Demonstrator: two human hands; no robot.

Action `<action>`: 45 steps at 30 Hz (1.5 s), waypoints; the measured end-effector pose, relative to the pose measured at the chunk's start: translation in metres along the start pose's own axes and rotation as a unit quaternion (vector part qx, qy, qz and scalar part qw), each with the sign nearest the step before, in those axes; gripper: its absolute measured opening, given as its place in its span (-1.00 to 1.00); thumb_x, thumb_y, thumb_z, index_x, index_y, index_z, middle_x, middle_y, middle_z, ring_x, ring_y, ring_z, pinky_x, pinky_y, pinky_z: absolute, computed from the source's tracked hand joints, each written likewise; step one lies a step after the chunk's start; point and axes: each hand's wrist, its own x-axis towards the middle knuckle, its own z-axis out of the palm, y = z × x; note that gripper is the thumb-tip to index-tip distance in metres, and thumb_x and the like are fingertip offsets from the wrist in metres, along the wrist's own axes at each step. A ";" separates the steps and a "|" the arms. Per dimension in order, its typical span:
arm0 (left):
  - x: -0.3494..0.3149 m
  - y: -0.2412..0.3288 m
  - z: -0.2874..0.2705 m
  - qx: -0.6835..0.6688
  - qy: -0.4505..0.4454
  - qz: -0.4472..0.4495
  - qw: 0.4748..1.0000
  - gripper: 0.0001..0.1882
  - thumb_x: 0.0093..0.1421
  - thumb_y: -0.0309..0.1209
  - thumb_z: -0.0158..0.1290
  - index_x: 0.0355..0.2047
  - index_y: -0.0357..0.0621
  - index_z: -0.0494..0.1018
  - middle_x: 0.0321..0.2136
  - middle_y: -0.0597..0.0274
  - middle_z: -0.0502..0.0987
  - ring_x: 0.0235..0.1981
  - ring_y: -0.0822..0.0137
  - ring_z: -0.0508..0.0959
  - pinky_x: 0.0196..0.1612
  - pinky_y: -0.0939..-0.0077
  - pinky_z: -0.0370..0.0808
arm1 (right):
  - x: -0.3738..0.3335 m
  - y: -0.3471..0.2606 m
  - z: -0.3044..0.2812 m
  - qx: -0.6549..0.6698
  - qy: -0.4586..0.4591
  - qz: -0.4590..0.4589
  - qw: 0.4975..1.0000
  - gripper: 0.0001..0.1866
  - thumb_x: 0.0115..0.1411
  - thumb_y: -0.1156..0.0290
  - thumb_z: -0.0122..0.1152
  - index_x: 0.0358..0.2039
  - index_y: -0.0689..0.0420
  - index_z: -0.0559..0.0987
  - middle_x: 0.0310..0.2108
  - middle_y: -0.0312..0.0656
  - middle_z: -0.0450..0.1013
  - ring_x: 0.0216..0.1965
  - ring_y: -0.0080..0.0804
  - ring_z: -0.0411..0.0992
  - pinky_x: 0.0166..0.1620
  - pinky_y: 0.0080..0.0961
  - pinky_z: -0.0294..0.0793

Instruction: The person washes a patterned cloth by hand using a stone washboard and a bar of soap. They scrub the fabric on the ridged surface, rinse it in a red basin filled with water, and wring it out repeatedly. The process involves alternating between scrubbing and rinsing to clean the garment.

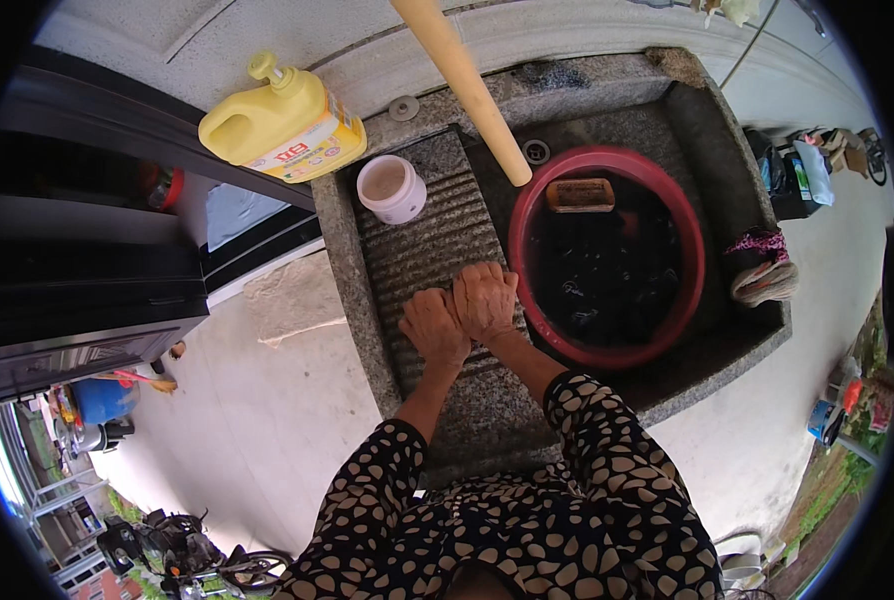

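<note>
My left hand [433, 326] and my right hand [485, 302] press side by side, knuckles up, on the ridged stone washboard [445, 222] of a stone sink [355, 335]. Both sets of fingers are curled closed. Whatever lies under them is hidden. Just right of my right hand stands a red basin [700, 262] of very dark water, with something dark showing in it. A wooden scrubbing brush [580, 195] is inside the basin near its far rim. Beyond my left hand, a small pale pink tub [397, 192] rests on the ridges.
A yellow pump bottle [292, 128] stands by the sink's far left corner. One tan pole [467, 92] slants down toward the basin. Behind it is a round drain [535, 152]. A scouring pad or rag bundle [764, 280] sits on the sink's right edge.
</note>
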 end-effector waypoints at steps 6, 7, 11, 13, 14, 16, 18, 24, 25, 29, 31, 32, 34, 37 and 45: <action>0.049 -0.006 -0.016 -0.326 -0.055 -0.342 0.880 -0.73 0.11 -0.33 0.09 -0.23 -0.04 0.28 -0.34 0.26 0.26 -0.26 0.14 0.31 -0.07 0.10 0.25 | 0.024 0.042 0.002 0.212 0.152 0.281 0.924 -0.63 0.28 0.21 -0.10 -0.53 0.24 0.40 -0.57 -0.07 0.37 -0.52 -0.10 0.29 -0.41 -0.25 0.22; 0.053 -0.012 -0.021 -0.425 -0.037 -0.404 0.809 -0.73 0.10 -0.35 0.08 -0.22 -0.03 0.28 -0.35 0.27 0.24 -0.26 0.15 0.30 -0.06 0.09 0.26 | 0.024 0.056 -0.018 0.289 0.167 0.306 0.892 -0.61 0.28 0.20 -0.12 -0.53 0.26 0.39 -0.62 -0.12 0.30 -0.56 -0.20 0.22 -0.44 -0.31 0.19; 0.052 0.016 -0.057 -0.724 -0.048 -0.321 0.609 -0.74 0.05 -0.67 0.02 -0.27 -0.04 0.37 -0.30 0.34 0.44 -0.27 0.35 0.49 -0.03 0.38 0.41 | 0.021 0.095 -0.160 0.439 0.276 0.340 0.784 -0.65 0.29 0.20 -0.10 -0.51 0.20 0.39 -0.61 -0.42 0.11 -0.54 -0.61 0.04 -0.45 -0.51 0.10; 0.050 0.038 -0.057 -0.763 -0.089 -0.232 0.597 -0.70 0.01 -0.73 0.01 -0.27 -0.08 0.38 -0.30 0.33 0.44 -0.23 0.41 0.47 -0.12 0.47 0.43 | 0.007 0.132 -0.220 0.407 0.311 0.297 0.806 -0.77 0.28 0.24 -0.04 -0.30 0.14 0.47 -0.46 -0.38 0.30 -0.44 -0.62 0.22 -0.38 -0.59 0.24; 0.047 0.049 -0.053 -0.780 -0.111 -0.189 0.587 -0.67 0.00 -0.76 0.00 -0.26 -0.10 0.39 -0.30 0.33 0.44 -0.21 0.44 0.46 -0.16 0.52 0.45 | -0.003 0.160 -0.237 0.378 0.346 0.242 0.824 -0.79 0.27 0.29 -0.03 -0.27 0.15 0.47 -0.44 -0.36 0.32 -0.41 -0.60 0.24 -0.33 -0.60 0.26; 0.040 0.046 -0.028 -0.701 -0.128 -0.111 0.692 -0.67 -0.04 -0.78 -0.02 -0.26 -0.17 0.43 -0.14 0.22 0.47 -0.11 0.38 0.46 0.11 0.41 0.30 | -0.015 0.182 -0.258 0.210 0.348 0.258 0.876 -0.82 0.21 0.39 0.02 -0.23 0.20 0.46 -0.39 -0.32 0.34 -0.33 -0.54 0.26 -0.22 -0.58 0.28; 0.026 0.065 -0.021 -0.651 -0.196 -0.093 0.728 -0.69 -0.02 -0.77 -0.06 -0.27 -0.20 0.44 -0.08 0.17 0.47 -0.04 0.32 0.44 0.18 0.35 0.23 | -0.041 0.223 -0.260 -0.004 0.306 0.252 0.918 -0.69 0.05 0.44 0.10 -0.16 0.18 0.42 -0.22 -0.07 0.40 -0.13 -0.15 0.35 -0.03 -0.32 0.30; 0.000 0.088 0.016 -0.538 -0.245 -0.064 0.804 -0.70 0.16 -0.66 -0.14 -0.10 -0.22 0.41 -0.01 0.08 0.44 0.09 0.20 0.39 0.20 0.33 0.24 | -0.036 0.187 -0.184 -0.073 0.021 0.277 0.958 -0.31 -0.02 0.10 0.30 0.16 -0.27 0.28 0.21 -0.07 0.07 0.17 0.12 0.08 0.02 0.08 0.33; 0.001 0.095 0.027 -0.498 -0.248 -0.010 0.831 -0.68 0.18 -0.65 -0.16 -0.06 -0.22 0.39 0.01 0.07 0.42 0.11 0.19 0.37 0.20 0.34 0.24 | -0.035 0.181 -0.169 -0.076 -0.030 0.265 0.961 -0.26 0.01 0.00 0.27 0.21 -0.34 0.22 0.26 -0.04 -0.04 0.22 0.16 -0.01 -0.01 0.24 0.29; 0.003 0.124 0.077 -0.230 -0.278 0.162 0.918 -0.46 0.20 -0.57 -0.17 0.22 -0.06 0.15 0.26 0.03 0.11 0.26 0.03 0.17 0.25 0.26 0.19 | -0.040 0.192 -0.112 -0.149 -0.158 0.183 0.959 -0.24 0.06 -0.11 0.16 0.27 -0.45 0.10 0.33 -0.04 -0.18 0.29 0.21 -0.15 0.03 0.46 0.14; 0.000 0.126 0.104 -0.038 -0.290 0.188 0.938 -0.40 0.18 -0.49 -0.11 0.25 0.00 0.08 0.27 0.05 0.09 0.26 -0.02 0.16 0.24 0.21 0.21 | -0.042 0.203 -0.103 -0.136 -0.192 0.174 0.956 -0.27 0.09 0.01 0.14 0.28 -0.39 0.13 0.32 -0.05 -0.14 0.29 0.20 -0.16 0.07 0.42 0.14; -0.003 0.129 0.114 0.042 -0.312 0.188 0.930 -0.37 0.17 -0.45 -0.09 0.27 0.02 0.06 0.27 0.06 0.09 0.25 -0.04 0.17 0.22 0.18 0.22 | -0.044 0.220 -0.098 -0.160 -0.228 0.145 0.949 -0.28 0.11 0.05 0.13 0.29 -0.32 0.12 0.33 -0.04 -0.15 0.29 0.22 -0.14 0.11 0.31 0.14; -0.005 0.134 0.138 0.134 -0.359 0.195 0.903 -0.36 0.15 -0.38 -0.06 0.26 0.03 0.08 0.24 0.04 0.13 0.22 -0.05 0.21 0.19 0.15 0.26 | -0.063 0.270 -0.074 -0.222 -0.269 0.060 0.935 -0.40 0.12 0.17 0.08 0.20 -0.15 0.23 0.28 -0.02 -0.04 0.25 0.20 -0.05 0.12 0.16 0.21; 0.012 0.121 0.164 0.137 -0.470 0.148 0.859 -0.43 0.13 -0.32 -0.04 0.18 -0.05 0.21 0.16 0.01 0.24 0.14 -0.03 0.30 0.10 0.15 0.34 | -0.071 0.309 -0.037 -0.315 -0.279 -0.051 0.906 -0.60 0.12 0.33 0.01 -0.01 0.08 0.48 0.12 0.02 0.25 0.14 0.13 0.18 0.02 0.06 0.34; 0.008 0.108 0.143 -0.368 -0.363 -0.105 0.850 -0.55 0.17 -0.11 0.04 -0.07 -0.18 0.44 -0.12 0.02 0.49 -0.09 0.01 0.47 -0.09 0.13 0.43 | -0.017 0.281 -0.103 0.034 0.061 0.154 0.986 -0.74 0.20 0.31 -0.01 -0.25 0.20 0.53 -0.33 0.13 0.48 -0.33 0.16 0.43 -0.19 -0.23 0.44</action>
